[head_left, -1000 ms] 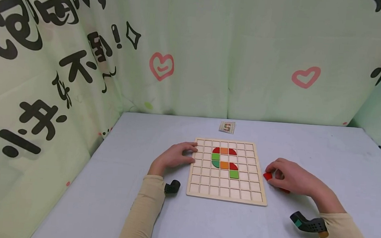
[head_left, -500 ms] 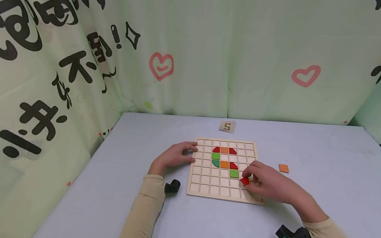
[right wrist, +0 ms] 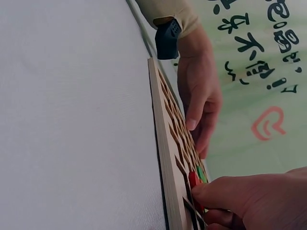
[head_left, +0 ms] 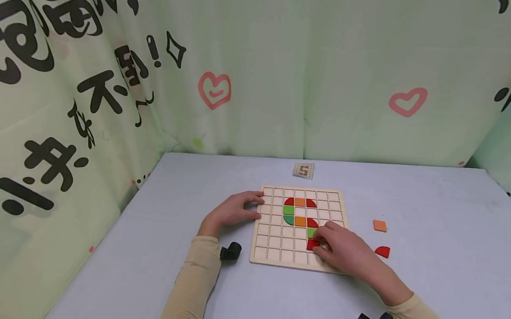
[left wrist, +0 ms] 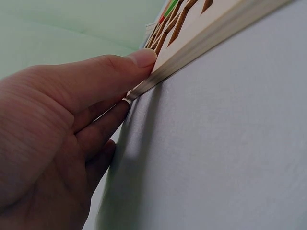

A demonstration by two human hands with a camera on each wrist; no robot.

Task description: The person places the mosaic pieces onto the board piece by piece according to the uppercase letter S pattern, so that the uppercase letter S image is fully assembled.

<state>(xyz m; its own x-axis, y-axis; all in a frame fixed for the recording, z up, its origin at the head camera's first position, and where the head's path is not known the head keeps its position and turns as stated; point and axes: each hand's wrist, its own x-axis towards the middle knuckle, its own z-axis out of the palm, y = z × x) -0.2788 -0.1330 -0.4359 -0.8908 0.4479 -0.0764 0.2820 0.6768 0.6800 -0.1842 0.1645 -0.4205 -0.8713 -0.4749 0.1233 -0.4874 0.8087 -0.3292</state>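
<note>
A square wooden grid board [head_left: 275, 242] lies on the table, bearing red, orange, green and teal tiles in a curved pattern. At its left edge rests my left hand [head_left: 232, 210]; the left wrist view shows the thumb [left wrist: 142, 57] on the board's rim, with the other fingers loosely extended along its side. Over the board's right half, my right hand [head_left: 348, 248] pinches a red tile [head_left: 312, 244] between thumb and fingers. That tile is at a cell just below the light green tile [head_left: 311, 232], which the fingers partly cover.
Right of the board lie an orange square tile [head_left: 380, 226] and a red quarter-round tile [head_left: 382, 251]. Behind the board is a small card [head_left: 303, 170] printed with a gridded pattern. A pale green curtain [head_left: 258, 120] hangs beyond the table's far edge.
My right hand has carried the red tile leftward from the table beside the board to a cell under the light green tile. The loose orange and red tiles are uncovered. The left hand stays put.
</note>
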